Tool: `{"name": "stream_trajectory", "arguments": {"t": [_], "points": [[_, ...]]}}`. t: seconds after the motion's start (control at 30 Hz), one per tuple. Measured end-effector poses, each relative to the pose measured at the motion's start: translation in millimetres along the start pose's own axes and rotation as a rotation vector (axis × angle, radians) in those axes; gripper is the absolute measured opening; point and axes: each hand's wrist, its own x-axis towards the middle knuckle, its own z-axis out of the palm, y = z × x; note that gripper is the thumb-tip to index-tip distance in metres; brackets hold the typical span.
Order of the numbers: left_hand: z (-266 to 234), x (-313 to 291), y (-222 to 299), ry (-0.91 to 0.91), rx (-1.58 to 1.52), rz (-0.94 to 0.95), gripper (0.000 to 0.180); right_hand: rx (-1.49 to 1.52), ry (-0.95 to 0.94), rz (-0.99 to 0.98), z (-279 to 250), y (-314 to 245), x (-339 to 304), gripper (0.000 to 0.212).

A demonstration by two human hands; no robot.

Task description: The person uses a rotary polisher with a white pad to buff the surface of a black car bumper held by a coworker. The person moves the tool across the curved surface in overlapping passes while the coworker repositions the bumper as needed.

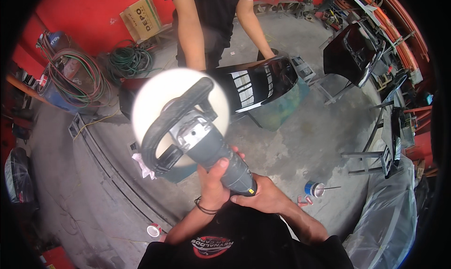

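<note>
Ahead of left hand [213, 184], white pad [156, 88] is partly hiding a glossy black car panel [256, 83]; co-worker [211, 10] is standing beyond. Left and right hand [260, 196] are gripping rotary polisher [206, 146], long axis pointing forward-left.

The floor [300, 149] is grey concrete, mottled with paler and darker patches. Toward the right stands 1 blue can [308, 188] with 1 thin dark rod [333, 188] reaching out past its rim, and small reddish pieces [308, 200] lie just beside it. At the lower left sits 1 red-and-white round container [153, 230], near 1 long metal rail [104, 160] running across the concrete. 1 thin yellow cord [96, 122] passes near the rail's far end. Farther back lies 1 coil of green hose [123, 62]; at the right stands 1 dark metal stand [386, 161].
</note>
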Motion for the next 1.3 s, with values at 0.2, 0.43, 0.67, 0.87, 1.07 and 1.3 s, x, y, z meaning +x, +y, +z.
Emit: {"name": "stream_trajectory", "arguments": {"t": [0.2,0.43,0.67,0.87,1.07,1.3], "points": [[19,-2,17,0.092,-0.033,0.029,0.056,-0.115,-0.140,0.053,-22,-24,3,0.062],[68,10,-20,0.083,-0.012,0.016,0.065,-0.135,-0.239,0.059,-94,-22,-10,0.068],[139,32,-83,0.066,-0.010,-0.010,0.050,-0.003,-0.252,0.126,-187,6,-24,0.053],[182,68,-147,0.098,0.031,-0.056,0.043,0.239,-0.204,0.050,-247,71,-17,0.027],[203,103,-193,0.117,0.177,-0.107,0.050,0.435,-0.114,0.014,-272,112,-3,0.019],[198,120,-211,0.062,0.334,-0.238,0.055,0.596,0.017,0.045,-257,146,2,0.018]]}}
